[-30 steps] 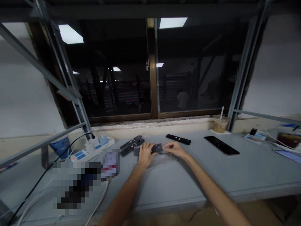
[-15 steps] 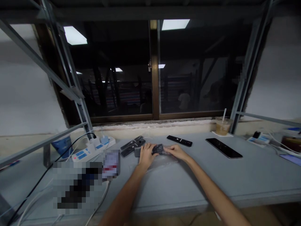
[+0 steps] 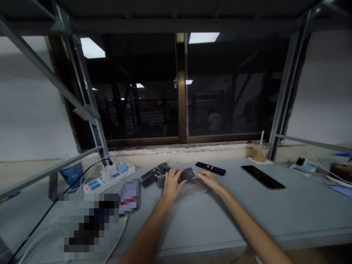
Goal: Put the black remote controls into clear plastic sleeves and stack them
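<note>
Head cam: left hand (image 3: 171, 184) was clamped on a dark remote (image 3: 186, 175), fingers over the body, button end sticking out to the right. Remote sat low over the desk (image 3: 200, 223), around the middle, between both hands; couldn't tell if it touched the surface. Right hand (image 3: 208, 180) was at the remote's right end, thumb and fingertips pinched together on clear plastic wrap (image 3: 192, 190). More of that film spread below the hands, edges hard to make out. Wrapped remotes (image 3: 150, 178), two visible, lay slanted just left of the left hand. A loose black remote (image 3: 210, 168) lay flat just beyond the right hand, buttons up. Large black phone (image 3: 262, 177) lay screen-up farther right, well apart from the hands. Behind it, a clear cup (image 3: 260, 151) with brown drink and white straw stood near the window. Left side: white power strip (image 3: 96, 184) with plugs in, red light lit; charging phone (image 3: 130, 196) in front, screen pixelated, white cable at its near end.
</note>
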Demonstrator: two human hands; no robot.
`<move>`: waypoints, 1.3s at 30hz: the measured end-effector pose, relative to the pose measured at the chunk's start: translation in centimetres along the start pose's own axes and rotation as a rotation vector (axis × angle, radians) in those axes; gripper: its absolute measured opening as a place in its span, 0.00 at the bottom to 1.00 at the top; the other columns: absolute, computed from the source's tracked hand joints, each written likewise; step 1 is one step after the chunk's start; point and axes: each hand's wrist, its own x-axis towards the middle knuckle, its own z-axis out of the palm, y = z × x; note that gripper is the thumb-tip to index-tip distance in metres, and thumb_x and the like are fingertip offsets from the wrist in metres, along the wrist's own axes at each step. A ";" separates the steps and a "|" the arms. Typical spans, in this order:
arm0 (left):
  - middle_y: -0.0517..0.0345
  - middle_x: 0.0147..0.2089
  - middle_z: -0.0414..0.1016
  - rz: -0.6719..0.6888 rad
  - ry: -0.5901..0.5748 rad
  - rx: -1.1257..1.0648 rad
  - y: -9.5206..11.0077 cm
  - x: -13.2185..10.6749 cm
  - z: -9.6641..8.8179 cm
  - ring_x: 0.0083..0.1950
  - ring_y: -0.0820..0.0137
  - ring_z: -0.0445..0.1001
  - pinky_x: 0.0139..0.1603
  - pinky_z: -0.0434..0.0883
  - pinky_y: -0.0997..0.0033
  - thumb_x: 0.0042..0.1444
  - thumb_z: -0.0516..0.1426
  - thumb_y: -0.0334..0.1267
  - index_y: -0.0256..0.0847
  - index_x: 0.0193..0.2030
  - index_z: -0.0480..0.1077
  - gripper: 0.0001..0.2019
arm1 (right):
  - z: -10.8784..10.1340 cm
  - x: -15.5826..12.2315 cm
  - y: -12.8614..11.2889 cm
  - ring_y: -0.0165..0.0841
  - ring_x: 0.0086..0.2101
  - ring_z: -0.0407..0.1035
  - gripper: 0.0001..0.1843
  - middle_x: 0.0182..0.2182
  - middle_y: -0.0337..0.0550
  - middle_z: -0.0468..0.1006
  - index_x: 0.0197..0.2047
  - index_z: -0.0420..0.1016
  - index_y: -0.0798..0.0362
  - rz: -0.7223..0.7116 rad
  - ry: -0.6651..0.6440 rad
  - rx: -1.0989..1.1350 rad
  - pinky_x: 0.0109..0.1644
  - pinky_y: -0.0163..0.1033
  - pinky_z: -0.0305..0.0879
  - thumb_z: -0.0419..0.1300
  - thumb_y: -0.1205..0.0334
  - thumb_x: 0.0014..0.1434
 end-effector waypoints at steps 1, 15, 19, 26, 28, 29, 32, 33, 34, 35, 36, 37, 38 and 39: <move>0.55 0.45 0.70 0.004 0.003 -0.004 -0.1 0.0 0.1 0.48 0.63 0.67 0.48 0.63 0.62 0.51 0.60 0.38 0.46 0.53 0.66 0.21 | 0.0 0.0 0.0 0.34 0.28 0.69 0.19 0.25 0.44 0.76 0.31 0.78 0.56 -0.002 0.004 0.000 0.22 0.32 0.57 0.60 0.48 0.46; 0.56 0.47 0.70 0.093 0.001 0.052 -0.2 0.0 -0.6 0.48 0.63 0.67 0.48 0.63 0.61 0.51 0.60 0.36 0.45 0.54 0.65 0.22 | 0.2 -0.7 -1.2 0.31 0.26 0.65 0.19 0.25 0.43 0.75 0.29 0.78 0.57 -0.028 -0.057 -0.008 0.27 0.35 0.58 0.61 0.47 0.45; 0.56 0.48 0.70 0.126 0.001 0.107 -0.4 0.3 -1.4 0.49 0.64 0.66 0.49 0.62 0.60 0.52 0.60 0.36 0.47 0.54 0.64 0.22 | 0.2 -0.4 -1.0 0.33 0.30 0.66 0.19 0.26 0.42 0.75 0.26 0.77 0.55 -0.142 -0.075 -0.021 0.33 0.37 0.61 0.61 0.46 0.46; 0.57 0.49 0.70 0.143 0.023 0.137 -0.8 0.4 -1.7 0.50 0.64 0.66 0.49 0.61 0.62 0.51 0.60 0.35 0.48 0.54 0.63 0.22 | -0.4 0.5 -0.1 0.35 0.36 0.68 0.18 0.34 0.46 0.76 0.28 0.79 0.55 -0.234 -0.063 -0.017 0.40 0.38 0.62 0.61 0.47 0.46; 0.57 0.49 0.70 0.136 0.044 0.137 -1.0 0.4 -1.6 0.49 0.64 0.66 0.49 0.60 0.62 0.51 0.60 0.35 0.49 0.54 0.64 0.22 | -0.5 0.5 -0.1 0.35 0.36 0.68 0.19 0.38 0.48 0.76 0.29 0.80 0.55 -0.218 -0.031 -0.024 0.38 0.38 0.62 0.61 0.47 0.46; 0.57 0.49 0.70 0.131 0.055 0.136 -1.1 0.4 -1.6 0.49 0.64 0.66 0.49 0.60 0.62 0.51 0.60 0.35 0.49 0.54 0.64 0.22 | -0.6 0.5 -0.2 0.35 0.37 0.68 0.19 0.39 0.49 0.76 0.29 0.80 0.55 -0.210 -0.013 -0.024 0.37 0.37 0.63 0.62 0.47 0.46; 0.56 0.48 0.70 0.110 0.090 0.130 -1.6 0.5 -1.7 0.50 0.64 0.66 0.48 0.60 0.62 0.51 0.60 0.36 0.48 0.54 0.64 0.22 | -1.0 0.3 -0.6 0.34 0.35 0.68 0.19 0.44 0.50 0.75 0.30 0.80 0.55 -0.176 0.037 -0.020 0.30 0.34 0.61 0.61 0.46 0.45; 0.56 0.48 0.70 0.099 0.102 0.131 -1.7 0.5 -1.7 0.50 0.64 0.66 0.48 0.61 0.63 0.51 0.60 0.36 0.48 0.53 0.65 0.22 | -1.1 0.2 -0.7 0.33 0.34 0.68 0.19 0.45 0.50 0.74 0.31 0.80 0.54 -0.156 0.060 -0.015 0.27 0.33 0.60 0.61 0.46 0.45; 0.56 0.48 0.70 0.084 0.115 0.134 -1.8 0.5 -1.8 0.50 0.64 0.66 0.48 0.61 0.62 0.51 0.60 0.36 0.48 0.53 0.65 0.21 | -1.3 0.2 -0.8 0.33 0.34 0.69 0.19 0.46 0.49 0.74 0.32 0.80 0.54 -0.131 0.091 -0.003 0.26 0.32 0.59 0.61 0.46 0.45; 0.56 0.48 0.70 0.065 0.127 0.138 -1.8 0.5 -1.8 0.50 0.63 0.66 0.48 0.61 0.62 0.51 0.60 0.36 0.48 0.53 0.65 0.21 | -1.4 0.1 -0.9 0.34 0.34 0.69 0.19 0.45 0.49 0.75 0.33 0.80 0.54 -0.103 0.131 0.018 0.24 0.32 0.58 0.61 0.47 0.45; 0.56 0.48 0.70 0.044 0.141 0.143 -1.9 0.5 -1.8 0.50 0.63 0.66 0.48 0.61 0.62 0.51 0.60 0.37 0.48 0.53 0.65 0.21 | -1.5 0.2 -0.9 0.35 0.35 0.70 0.19 0.44 0.48 0.76 0.34 0.79 0.54 -0.075 0.176 0.053 0.24 0.31 0.58 0.61 0.47 0.45; 0.55 0.48 0.70 0.026 0.155 0.148 -1.8 0.5 -1.9 0.49 0.63 0.66 0.48 0.61 0.62 0.51 0.60 0.37 0.47 0.53 0.66 0.20 | -1.5 0.2 -0.9 0.36 0.36 0.70 0.19 0.42 0.47 0.76 0.35 0.79 0.53 -0.051 0.220 0.099 0.24 0.31 0.59 0.61 0.48 0.45; 0.55 0.48 0.70 0.014 0.169 0.151 -1.8 0.5 -1.8 0.49 0.62 0.66 0.48 0.61 0.61 0.51 0.60 0.38 0.47 0.52 0.66 0.20 | -1.5 0.3 -0.9 0.37 0.36 0.71 0.19 0.40 0.47 0.77 0.35 0.78 0.53 -0.030 0.257 0.153 0.23 0.31 0.60 0.60 0.48 0.46; 0.55 0.47 0.71 0.012 0.180 0.152 -1.7 0.5 -1.8 0.49 0.62 0.66 0.48 0.61 0.61 0.51 0.60 0.39 0.47 0.52 0.66 0.20 | -1.5 0.4 -0.8 0.37 0.36 0.71 0.18 0.39 0.46 0.77 0.36 0.76 0.53 -0.012 0.287 0.212 0.23 0.31 0.61 0.59 0.49 0.46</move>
